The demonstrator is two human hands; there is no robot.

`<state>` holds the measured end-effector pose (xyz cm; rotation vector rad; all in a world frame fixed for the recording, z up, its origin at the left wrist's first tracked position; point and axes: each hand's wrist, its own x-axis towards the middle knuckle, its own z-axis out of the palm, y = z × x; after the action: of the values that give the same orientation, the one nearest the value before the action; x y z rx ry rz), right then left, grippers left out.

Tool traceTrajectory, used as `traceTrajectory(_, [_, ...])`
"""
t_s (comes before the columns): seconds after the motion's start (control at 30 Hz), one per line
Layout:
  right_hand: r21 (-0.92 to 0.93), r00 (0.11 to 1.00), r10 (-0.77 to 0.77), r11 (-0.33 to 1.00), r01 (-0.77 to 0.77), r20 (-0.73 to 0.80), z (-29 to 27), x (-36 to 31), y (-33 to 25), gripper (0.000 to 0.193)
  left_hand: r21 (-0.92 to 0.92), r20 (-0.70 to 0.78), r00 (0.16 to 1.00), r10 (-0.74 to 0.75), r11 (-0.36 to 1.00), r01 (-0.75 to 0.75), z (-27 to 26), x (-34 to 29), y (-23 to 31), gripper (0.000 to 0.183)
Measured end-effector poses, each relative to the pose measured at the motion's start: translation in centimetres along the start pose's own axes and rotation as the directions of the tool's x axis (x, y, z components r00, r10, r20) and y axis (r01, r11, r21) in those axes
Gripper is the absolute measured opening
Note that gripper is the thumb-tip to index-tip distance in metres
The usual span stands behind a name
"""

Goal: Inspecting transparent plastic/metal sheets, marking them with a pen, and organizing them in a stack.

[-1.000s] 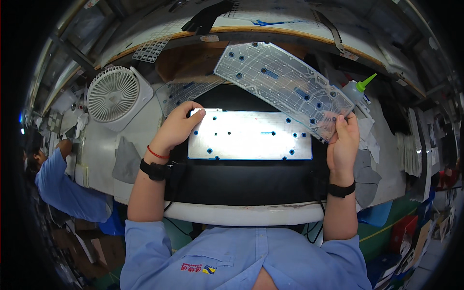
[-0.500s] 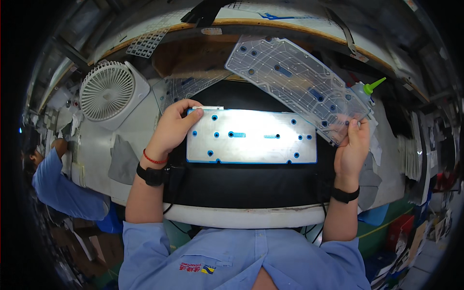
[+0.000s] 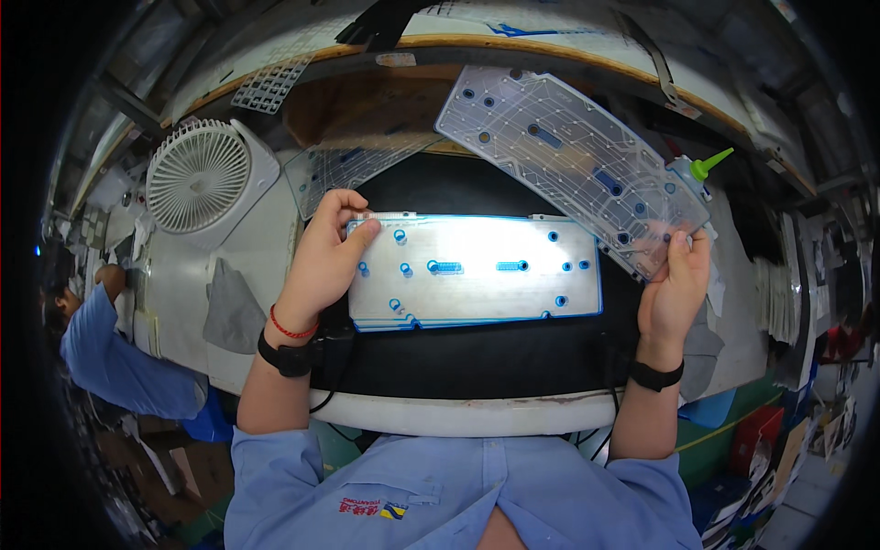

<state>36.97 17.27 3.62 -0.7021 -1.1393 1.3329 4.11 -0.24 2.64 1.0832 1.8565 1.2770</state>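
A silver rectangular sheet with blue-rimmed holes and blue edges lies in front of me, several layers showing along its lower left edge. My left hand grips its upper left corner, thumb on top and fingers curled behind. Raised at the right is a clear keyboard membrane sheet with printed traces and dark holes. My right hand pinches that membrane by its lower end; some fingers show faintly through the plastic. The membrane's lower edge overlaps the silver sheet's upper right corner.
Another clear traced sheet lies behind the black mat. A white fan stands at left, near a grey cloth. A bottle with a green nozzle is at right. A wooden-edged shelf crosses the back. Another person's sleeve shows far left.
The silver sheet's left side has shifted slightly toward me, and its layers now show offset. My right hand and the membrane have moved a little to the right.
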Motion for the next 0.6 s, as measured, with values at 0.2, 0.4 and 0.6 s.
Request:
traceTrajectory(0.2, [0.010, 0.999, -0.045, 0.999, 0.045, -0.016, 0.4, 0.2, -0.4, 0.020, -0.357, 0.158, 0.982, -0.104, 0.921, 0.156, -0.8, -0.9, 1.4, 0.057])
traceTrajectory(0.4, [0.040, 0.976, -0.082, 0.996, 0.075, 0.202, -2.6, 0.9, 0.7, 0.017, -0.436, 0.340, 0.934, -0.110, 0.861, 0.260, -1.4, -1.8, 0.3, 0.052])
traceTrajectory(0.6, [0.098, 0.985, 0.162, 0.981, -0.168, 0.061, -2.5, 1.4, 0.8, 0.020, -0.411, 0.147, 0.989, -0.027, 0.908, 0.086, -0.2, -6.0, 1.3, 0.040])
